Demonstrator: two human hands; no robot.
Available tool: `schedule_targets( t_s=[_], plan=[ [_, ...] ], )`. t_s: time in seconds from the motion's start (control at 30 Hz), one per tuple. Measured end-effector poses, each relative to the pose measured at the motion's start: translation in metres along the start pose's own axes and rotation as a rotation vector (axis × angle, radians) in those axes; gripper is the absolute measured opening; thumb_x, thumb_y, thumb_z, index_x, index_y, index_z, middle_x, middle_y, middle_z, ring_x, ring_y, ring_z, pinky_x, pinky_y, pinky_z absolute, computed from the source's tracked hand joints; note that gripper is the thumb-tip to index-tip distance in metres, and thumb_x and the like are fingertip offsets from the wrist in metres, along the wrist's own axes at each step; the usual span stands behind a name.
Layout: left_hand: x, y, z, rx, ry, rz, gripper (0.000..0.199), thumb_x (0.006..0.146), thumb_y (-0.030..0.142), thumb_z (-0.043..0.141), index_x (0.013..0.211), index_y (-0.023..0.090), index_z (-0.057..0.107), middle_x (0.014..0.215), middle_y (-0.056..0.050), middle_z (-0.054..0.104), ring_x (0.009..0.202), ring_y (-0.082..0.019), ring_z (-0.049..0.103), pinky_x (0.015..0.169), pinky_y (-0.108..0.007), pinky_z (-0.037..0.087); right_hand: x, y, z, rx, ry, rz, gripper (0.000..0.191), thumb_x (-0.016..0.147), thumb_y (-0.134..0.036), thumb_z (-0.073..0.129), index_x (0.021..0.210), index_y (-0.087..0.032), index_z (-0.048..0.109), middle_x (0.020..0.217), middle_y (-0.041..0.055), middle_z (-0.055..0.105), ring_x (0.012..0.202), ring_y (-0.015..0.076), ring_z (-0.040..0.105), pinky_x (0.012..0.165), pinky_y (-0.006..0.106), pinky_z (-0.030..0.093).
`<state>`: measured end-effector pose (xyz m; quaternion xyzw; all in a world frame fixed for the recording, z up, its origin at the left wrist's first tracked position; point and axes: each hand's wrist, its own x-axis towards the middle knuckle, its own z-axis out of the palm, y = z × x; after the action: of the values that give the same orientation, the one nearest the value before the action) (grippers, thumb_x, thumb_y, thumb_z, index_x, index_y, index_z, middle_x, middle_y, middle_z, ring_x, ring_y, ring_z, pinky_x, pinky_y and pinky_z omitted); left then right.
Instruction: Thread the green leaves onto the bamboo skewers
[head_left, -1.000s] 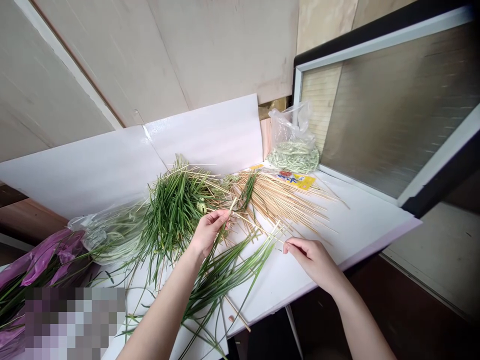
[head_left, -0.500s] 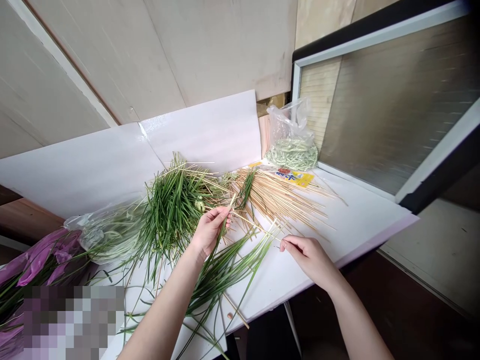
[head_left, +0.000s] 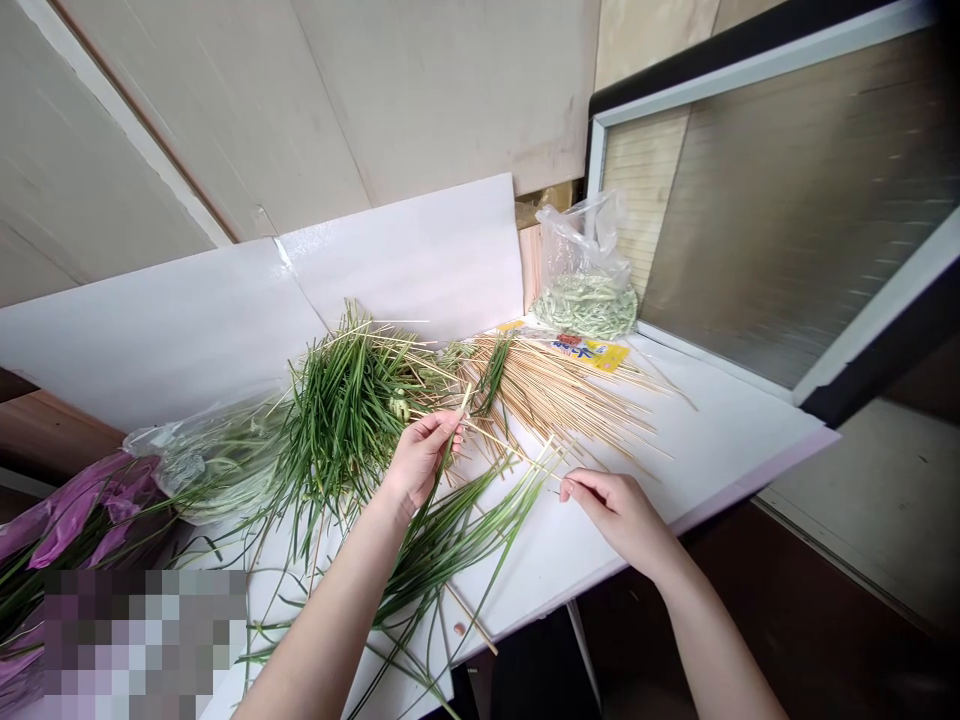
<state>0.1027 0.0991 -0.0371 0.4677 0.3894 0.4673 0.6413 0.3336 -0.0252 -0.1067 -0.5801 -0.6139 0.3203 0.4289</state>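
Note:
My left hand (head_left: 426, 452) is closed round pale-ended green stalks, their tips poking up past the thumb. My right hand (head_left: 611, 508) pinches the end of a thin wooden skewer (head_left: 491, 437) that slants up leftward to my left hand. Loose long green stalks (head_left: 457, 535) lie below and between the hands, white ends toward my right hand. Behind my left hand is a big heap of cut green stalks (head_left: 337, 400) with skewers among it. A fan of many bare skewers (head_left: 562, 395) spreads beyond my right hand, a small green bunch (head_left: 495, 375) lying on its left end.
On the white table (head_left: 720, 440), a clear bag of green pieces (head_left: 589, 300) stands at the back by a framed panel (head_left: 780, 210). A yellow packet (head_left: 604, 355) lies near it. At left are another clear bag (head_left: 217, 465) and a purple bag (head_left: 82, 510).

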Motion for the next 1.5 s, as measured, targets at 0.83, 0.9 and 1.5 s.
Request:
schedule_targets(
  t_s=[0.83,0.9,1.5],
  plan=[
    [0.001,-0.006,-0.002,0.07,-0.028,-0.003,0.035,0.059,0.038,0.088,0.076,0.011,0.074,0.064,-0.001,0.063,0.053,-0.007,0.051,0.052,-0.019,0.043,0.002,0.002,0.001,-0.023,-0.003,-0.009,0.027,0.094,-0.03,0.044,0.074,-0.022,0.061,0.065,-0.0023,0.054,0.052,0.0147,0.039,0.052,0.026,0.028],
    [0.0,-0.005,-0.002,0.08,-0.026,0.006,0.034,0.059,0.038,0.089,0.073,0.011,0.073,0.063,0.0,0.063,0.053,-0.007,0.051,0.052,-0.019,0.042,0.002,0.002,0.001,-0.023,-0.003,-0.009,0.027,0.093,-0.03,0.044,0.074,-0.022,0.061,0.064,-0.0023,0.054,0.052,0.0147,0.039,0.051,0.026,0.028],
    [-0.011,-0.008,0.011,0.219,-0.076,0.036,0.035,0.063,0.044,0.085,0.068,0.013,0.07,0.063,-0.001,0.064,0.055,-0.009,0.052,0.056,-0.023,0.041,0.003,0.002,0.012,0.035,-0.018,-0.033,0.027,0.095,-0.029,0.043,0.075,-0.021,0.059,0.065,-0.0018,0.049,0.055,0.0147,0.035,0.052,0.026,0.024]
  ],
)
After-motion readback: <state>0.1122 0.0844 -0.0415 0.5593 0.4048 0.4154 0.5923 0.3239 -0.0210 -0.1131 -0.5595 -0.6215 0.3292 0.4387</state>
